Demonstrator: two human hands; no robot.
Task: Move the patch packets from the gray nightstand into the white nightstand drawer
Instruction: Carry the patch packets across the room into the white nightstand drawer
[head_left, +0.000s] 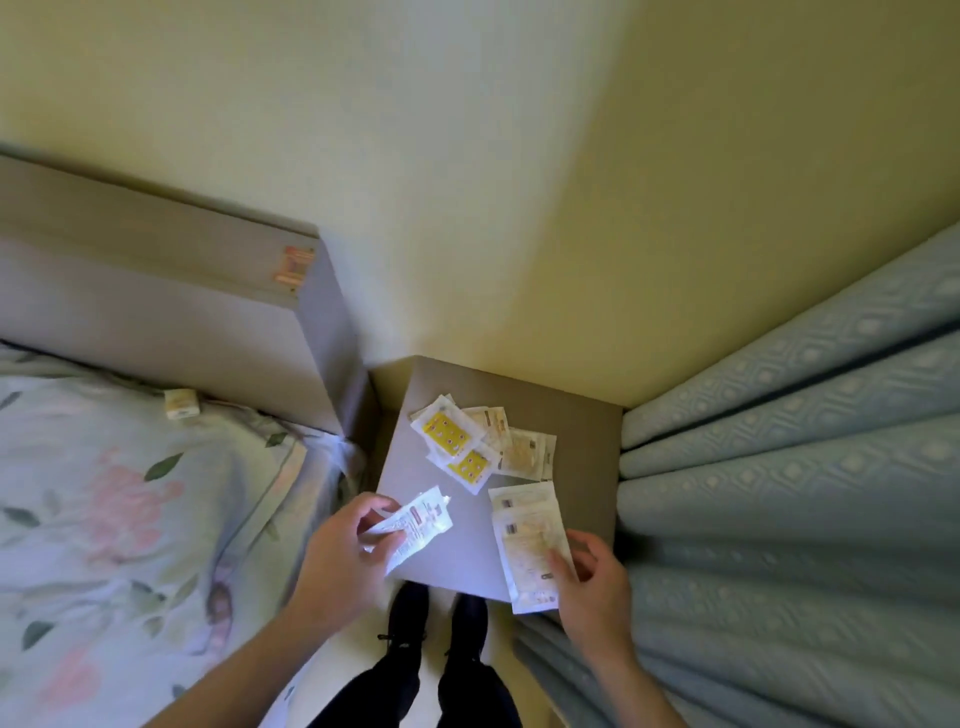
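gathering: packets coming off the gray nightstand (457, 540), no white nightstand drawer in view
left hand (345, 551): grip pinching one white packet (418, 525)
middle: yellow packets (457, 441) and pale packets (524, 449) lying loose, untouched
right hand (592, 587): grip closed on two large packets (530, 545) at front edge
progress: early, nothing stowed

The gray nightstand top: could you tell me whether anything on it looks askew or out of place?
Yes. The patch packets on the gray nightstand lie in a loose, overlapping scatter at mixed angles. One large packet juts past the front edge, where the right hand pinches it. No damage or spill is visible.
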